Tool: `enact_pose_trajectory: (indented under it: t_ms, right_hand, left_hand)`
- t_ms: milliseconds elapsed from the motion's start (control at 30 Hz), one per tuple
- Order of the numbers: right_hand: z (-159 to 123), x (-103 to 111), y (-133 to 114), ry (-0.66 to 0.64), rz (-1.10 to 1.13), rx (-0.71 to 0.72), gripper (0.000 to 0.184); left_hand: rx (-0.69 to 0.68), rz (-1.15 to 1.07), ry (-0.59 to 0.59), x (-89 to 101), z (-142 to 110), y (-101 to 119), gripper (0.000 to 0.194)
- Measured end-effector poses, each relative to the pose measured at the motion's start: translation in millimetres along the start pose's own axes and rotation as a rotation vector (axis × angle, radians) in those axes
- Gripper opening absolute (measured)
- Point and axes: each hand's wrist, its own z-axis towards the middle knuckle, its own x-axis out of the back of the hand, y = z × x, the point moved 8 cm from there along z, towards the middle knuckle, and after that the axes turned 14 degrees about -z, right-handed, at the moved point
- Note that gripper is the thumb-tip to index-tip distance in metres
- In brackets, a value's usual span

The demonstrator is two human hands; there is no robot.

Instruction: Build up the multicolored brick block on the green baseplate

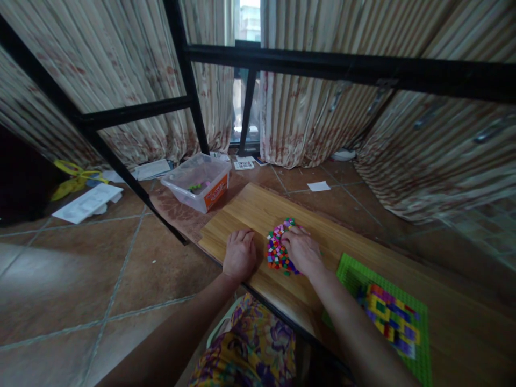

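A pile of small coloured cubes lies on the wooden table. My right hand reaches over its right side, fingers bent down among the cubes; whatever the fingertips pinch is hidden. My left hand rests on the tabletop left of the pile, close to the near edge, its fingers curled in and apart from the cubes. To the right of my right forearm sits a green studded baseplate bearing a patch of coloured bricks, partly covered by the arm.
The wooden table runs diagonally to the right. A clear plastic bin with an orange label and a few pieces inside stands at its far left end. Black metal bars cross overhead. White packaging and papers lie on the tiled floor.
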Motion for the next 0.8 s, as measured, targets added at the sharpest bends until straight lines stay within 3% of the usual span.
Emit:
enact_pose_trajectory:
  t_ms: [200, 367, 533, 800]
  right_hand:
    - [-37, 20, 27, 0.153, 0.452, -0.258, 0.021]
    - [-64, 10, 44, 0.233, 0.701, -0.376, 0.026]
    - [-72, 0, 55, 0.251, 0.717, -0.464, 0.029]
    - [-76, 12, 48, 0.240, 0.473, -0.404, 0.027]
  left_hand:
    - [-0.005, -0.003, 0.009, 0.6, 0, 0, 0.027]
    - [-0.010, 0.008, 0.000, -0.5, 1, 0, 0.027]
    - [-0.014, 0.022, 0.002, -0.8, 1, -1, 0.027]
    - [-0.006, 0.015, 0.001, 0.4, 1, 0, 0.027]
